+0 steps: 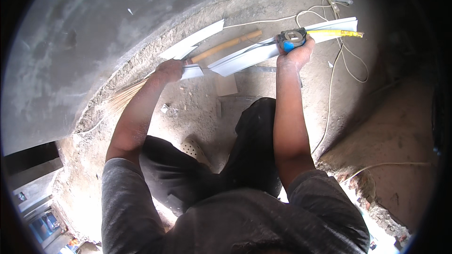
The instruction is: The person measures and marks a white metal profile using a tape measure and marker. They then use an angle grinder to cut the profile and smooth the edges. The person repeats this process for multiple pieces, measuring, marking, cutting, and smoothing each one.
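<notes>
My right hand (296, 54) is closed on a black-and-blue tape measure (292, 45), held over a long white trim strip (245, 56). A yellow strip (334, 33) extends right from the tape measure along that trim. My left hand (168, 70) is closed on a shorter white piece (193, 71), just left of the long strip. A broom with straw bristles (125, 93) and a wooden handle (226, 44) lies beyond my left hand, partly hidden by my arm. Another white strip (197, 35) lies behind the handle along the wall base.
A grey wall (84, 47) rises at the back left. A power strip (333, 4) and looping cable (358, 66) lie at the right. A board piece (227, 86) sits on the dusty floor near my knees. Broken masonry (386, 214) edges the lower right.
</notes>
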Demonstrator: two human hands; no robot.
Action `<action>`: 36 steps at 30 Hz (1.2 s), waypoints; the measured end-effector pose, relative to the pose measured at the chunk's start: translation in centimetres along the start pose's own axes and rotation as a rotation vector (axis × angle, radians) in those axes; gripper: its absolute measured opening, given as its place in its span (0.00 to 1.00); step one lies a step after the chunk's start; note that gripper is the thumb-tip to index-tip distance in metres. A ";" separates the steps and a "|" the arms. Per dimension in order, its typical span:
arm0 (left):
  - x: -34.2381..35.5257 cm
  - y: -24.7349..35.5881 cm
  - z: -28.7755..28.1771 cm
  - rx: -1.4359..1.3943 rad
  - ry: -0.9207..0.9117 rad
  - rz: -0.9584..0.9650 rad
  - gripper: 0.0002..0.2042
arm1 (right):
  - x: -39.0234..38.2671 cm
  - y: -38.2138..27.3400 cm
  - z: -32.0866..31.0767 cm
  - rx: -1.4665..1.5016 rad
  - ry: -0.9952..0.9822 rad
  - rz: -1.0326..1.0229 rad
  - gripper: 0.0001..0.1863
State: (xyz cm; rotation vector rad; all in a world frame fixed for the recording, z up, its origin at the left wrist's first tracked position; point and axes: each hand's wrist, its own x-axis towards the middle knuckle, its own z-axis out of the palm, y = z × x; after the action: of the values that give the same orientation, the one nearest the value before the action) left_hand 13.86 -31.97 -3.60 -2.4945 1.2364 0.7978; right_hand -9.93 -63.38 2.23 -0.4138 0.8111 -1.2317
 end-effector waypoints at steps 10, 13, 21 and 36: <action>3.3 0.1 5.1 -1.087 0.009 0.000 0.12 | -0.2 -3.8 -3.0 -0.163 -0.035 0.033 0.23; 5.5 0.0 5.9 -1.156 0.044 0.082 0.15 | -2.0 -3.7 -2.4 -0.178 -0.012 0.007 0.22; 12.1 -1.3 11.8 -1.023 0.186 0.079 0.24 | -1.1 -3.6 -6.6 -0.152 -0.090 0.004 0.21; 10.6 -3.2 10.7 -1.316 0.002 0.154 0.17 | -4.9 -1.8 -3.8 -0.142 -0.037 0.084 0.24</action>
State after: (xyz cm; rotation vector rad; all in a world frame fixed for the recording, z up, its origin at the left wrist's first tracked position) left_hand 17.69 -32.26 -18.45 -3.2648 1.0367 2.1903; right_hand -14.50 -58.76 2.51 -0.5115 0.8786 -1.0890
